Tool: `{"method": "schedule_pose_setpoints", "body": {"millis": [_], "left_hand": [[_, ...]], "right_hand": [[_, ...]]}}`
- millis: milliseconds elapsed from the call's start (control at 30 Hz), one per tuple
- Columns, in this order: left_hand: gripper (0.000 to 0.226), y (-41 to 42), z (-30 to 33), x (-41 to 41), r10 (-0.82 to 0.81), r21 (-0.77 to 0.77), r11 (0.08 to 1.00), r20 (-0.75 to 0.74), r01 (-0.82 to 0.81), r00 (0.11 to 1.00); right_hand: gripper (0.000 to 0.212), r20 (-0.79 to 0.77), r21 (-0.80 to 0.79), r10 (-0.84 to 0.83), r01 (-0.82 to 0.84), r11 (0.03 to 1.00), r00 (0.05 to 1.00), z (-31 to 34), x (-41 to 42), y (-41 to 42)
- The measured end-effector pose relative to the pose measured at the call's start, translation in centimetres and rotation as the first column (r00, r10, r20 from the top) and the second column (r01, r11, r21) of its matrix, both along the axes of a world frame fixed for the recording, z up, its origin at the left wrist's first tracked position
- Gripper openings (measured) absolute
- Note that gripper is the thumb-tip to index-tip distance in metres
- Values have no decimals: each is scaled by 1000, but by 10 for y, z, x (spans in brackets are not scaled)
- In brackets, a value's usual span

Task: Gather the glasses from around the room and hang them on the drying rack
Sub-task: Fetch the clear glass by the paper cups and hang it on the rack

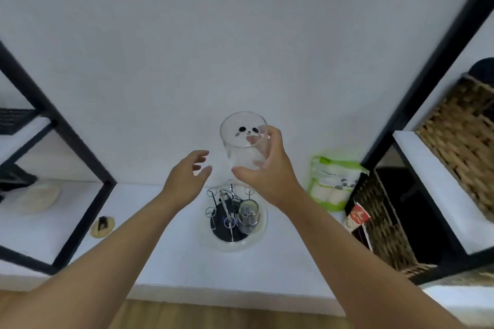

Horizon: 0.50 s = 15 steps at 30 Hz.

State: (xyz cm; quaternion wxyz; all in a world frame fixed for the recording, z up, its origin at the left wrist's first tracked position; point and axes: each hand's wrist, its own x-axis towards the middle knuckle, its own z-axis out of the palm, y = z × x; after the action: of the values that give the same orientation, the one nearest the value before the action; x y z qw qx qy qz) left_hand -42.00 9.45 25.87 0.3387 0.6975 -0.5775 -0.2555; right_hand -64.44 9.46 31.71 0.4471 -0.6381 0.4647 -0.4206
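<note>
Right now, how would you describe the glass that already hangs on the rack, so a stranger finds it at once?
On the white counter, below the hands, stands a round drying rack with wire pegs. The hung glass sits upside down on its right side. It is plain, while the glass in the right hand shows a panda face.

A white counter (165, 256) runs below a plain white wall (240, 35). At three o'clock a green-and-white pouch (332, 181) with a panda print stands against the wall, a red-and-white packet (357, 218) leaning just beside it at four o'clock. Woven baskets (465, 139) fill a black-framed shelf unit (433, 67) on that side. At nine o'clock a pale round plate (38, 196) sits inside another black frame (61, 125), and a small yellowish dish (103, 226) holding something dark rests near it. Wooden floor (219, 315) shows at six o'clock.
</note>
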Motion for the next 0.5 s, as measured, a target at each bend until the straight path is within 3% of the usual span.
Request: {"method": "schedule_pose_setpoints", "body": {"millis": [267, 500], "left_hand": [[42, -5, -84, -16, -88, 102, 991, 61, 81, 994], [46, 37, -156, -14, 37, 131, 990, 104, -51, 994]], "right_hand": [[83, -107, -65, -114, 107, 992, 988, -35, -23, 6], [81, -83, -7, -179, 179, 984, 980, -129, -40, 45]]}}
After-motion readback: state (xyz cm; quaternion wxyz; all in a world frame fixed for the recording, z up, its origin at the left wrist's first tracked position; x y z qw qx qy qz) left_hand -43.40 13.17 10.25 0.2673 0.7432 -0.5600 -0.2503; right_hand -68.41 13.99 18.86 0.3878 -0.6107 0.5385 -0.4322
